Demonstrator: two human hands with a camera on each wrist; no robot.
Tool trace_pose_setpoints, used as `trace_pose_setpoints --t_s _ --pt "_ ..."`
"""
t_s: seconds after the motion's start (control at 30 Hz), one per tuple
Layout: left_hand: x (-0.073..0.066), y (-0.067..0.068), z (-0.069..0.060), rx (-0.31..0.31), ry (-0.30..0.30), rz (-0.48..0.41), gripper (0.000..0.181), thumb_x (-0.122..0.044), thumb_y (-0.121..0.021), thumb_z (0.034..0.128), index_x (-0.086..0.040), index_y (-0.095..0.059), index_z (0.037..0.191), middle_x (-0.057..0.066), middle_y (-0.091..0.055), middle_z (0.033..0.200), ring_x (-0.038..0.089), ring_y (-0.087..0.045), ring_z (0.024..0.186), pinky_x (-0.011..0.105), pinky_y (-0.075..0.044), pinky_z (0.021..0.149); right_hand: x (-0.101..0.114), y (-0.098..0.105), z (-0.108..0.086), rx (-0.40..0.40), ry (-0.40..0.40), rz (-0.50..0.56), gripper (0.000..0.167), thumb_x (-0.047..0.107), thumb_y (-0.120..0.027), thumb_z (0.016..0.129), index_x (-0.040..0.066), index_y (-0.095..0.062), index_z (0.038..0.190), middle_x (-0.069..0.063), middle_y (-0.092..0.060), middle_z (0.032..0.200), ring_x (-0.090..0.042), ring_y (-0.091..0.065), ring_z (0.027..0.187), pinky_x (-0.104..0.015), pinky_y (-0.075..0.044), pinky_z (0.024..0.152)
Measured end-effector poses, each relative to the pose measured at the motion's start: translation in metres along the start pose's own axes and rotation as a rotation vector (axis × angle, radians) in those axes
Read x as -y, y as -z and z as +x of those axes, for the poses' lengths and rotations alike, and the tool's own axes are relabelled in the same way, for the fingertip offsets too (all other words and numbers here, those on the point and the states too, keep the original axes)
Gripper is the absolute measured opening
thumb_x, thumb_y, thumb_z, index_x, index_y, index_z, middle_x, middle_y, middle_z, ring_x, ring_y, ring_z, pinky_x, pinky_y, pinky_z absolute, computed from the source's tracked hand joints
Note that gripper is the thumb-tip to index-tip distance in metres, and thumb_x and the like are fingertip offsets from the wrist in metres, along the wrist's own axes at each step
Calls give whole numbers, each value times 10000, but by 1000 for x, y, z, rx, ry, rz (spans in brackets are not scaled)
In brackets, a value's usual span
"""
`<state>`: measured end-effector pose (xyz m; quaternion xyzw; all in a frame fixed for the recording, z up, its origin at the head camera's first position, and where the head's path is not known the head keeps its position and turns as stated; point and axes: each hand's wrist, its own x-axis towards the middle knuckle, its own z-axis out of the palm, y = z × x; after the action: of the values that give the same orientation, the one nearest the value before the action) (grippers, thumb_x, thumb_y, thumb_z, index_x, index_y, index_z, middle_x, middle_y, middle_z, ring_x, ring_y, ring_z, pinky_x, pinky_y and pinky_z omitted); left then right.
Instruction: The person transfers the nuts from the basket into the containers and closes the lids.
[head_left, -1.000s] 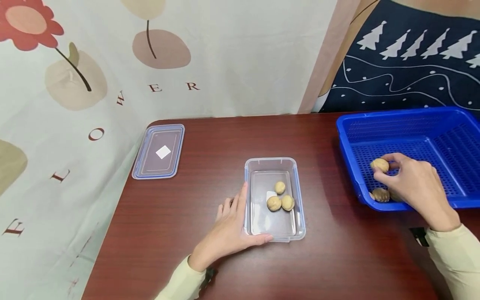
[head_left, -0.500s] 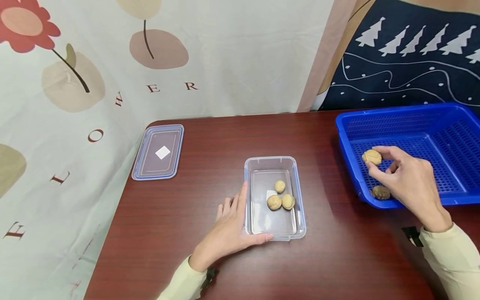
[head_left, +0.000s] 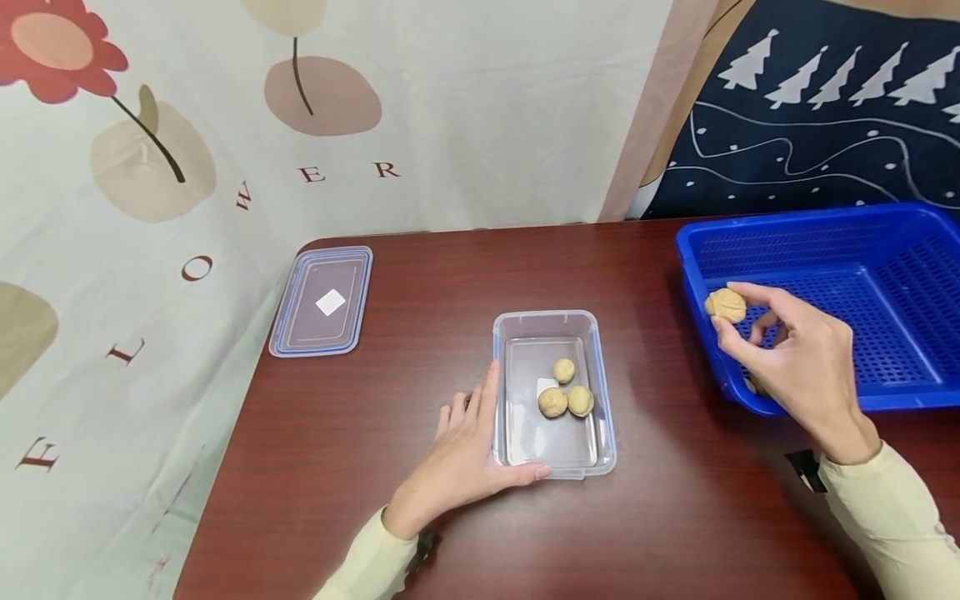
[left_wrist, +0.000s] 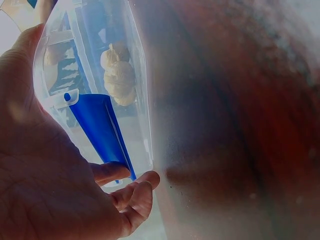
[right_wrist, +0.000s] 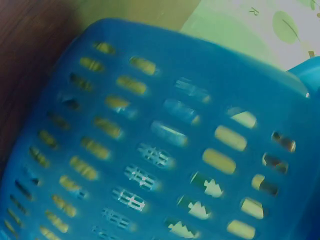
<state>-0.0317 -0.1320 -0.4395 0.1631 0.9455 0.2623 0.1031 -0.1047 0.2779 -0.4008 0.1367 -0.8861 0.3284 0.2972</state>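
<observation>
Between the thumb and index finger of my right hand [head_left: 806, 358] a walnut [head_left: 726, 306] is pinched, above the left wall of the blue basket [head_left: 892, 342]. Part of another walnut [head_left: 754, 386] shows in that basket, behind the hand. My left hand [head_left: 457, 462] rests against a clear plastic container [head_left: 555, 442], index finger straight along its left side and thumb along its front. Inside the container lie three walnuts [head_left: 552, 402]. The left wrist view shows the container tilted across the picture beside the left hand [left_wrist: 60, 165]. The right wrist view shows only the slotted basket wall [right_wrist: 165, 145], no hand.
A clear lid [head_left: 321, 302] with a blue rim and a white label lies at the table's back left. The brown table [head_left: 420, 325] ends against a printed curtain [head_left: 480, 117]. A dark cloth [head_left: 817, 142] with white trees hangs behind the basket.
My right hand has moved left and a little up with the walnut, toward the basket's left wall. The left hand, container and its three walnuts stay put; the view shifts slightly.
</observation>
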Motion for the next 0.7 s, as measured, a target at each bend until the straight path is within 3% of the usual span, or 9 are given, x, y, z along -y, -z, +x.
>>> trace_pose_setpoints --t_s 0.27,0.5,0.7 --pt "-1 0 1 -4 2 9 1478 -823 -816 764 -163 48 1765 141 -432 1680 331 -430 1311 516 -334 1082 16 -10 1 28 52 2 500 162 -898 822 46 -792 1297 -49 -674 798 -20 -501 688 -132 -319 595" --pt "-2 1 0 -3 -1 -1 1471 -816 -816 769 -163 47 1765 131 -420 1692 322 -426 1307 512 -333 1076 30 -21 1 32 63 47 518 119 -926 769 76 -813 1273 -53 -696 880 -72 -494 678 -128 -361 621" --pt "-2 1 0 2 2 0 1474 -810 -820 769 -166 55 1765 133 -439 1676 323 -426 1310 510 -332 1075 36 -28 -4 91 80 74 549 78 -949 741 72 -806 1271 -36 -688 913 -100 -515 756 -159 -359 638"
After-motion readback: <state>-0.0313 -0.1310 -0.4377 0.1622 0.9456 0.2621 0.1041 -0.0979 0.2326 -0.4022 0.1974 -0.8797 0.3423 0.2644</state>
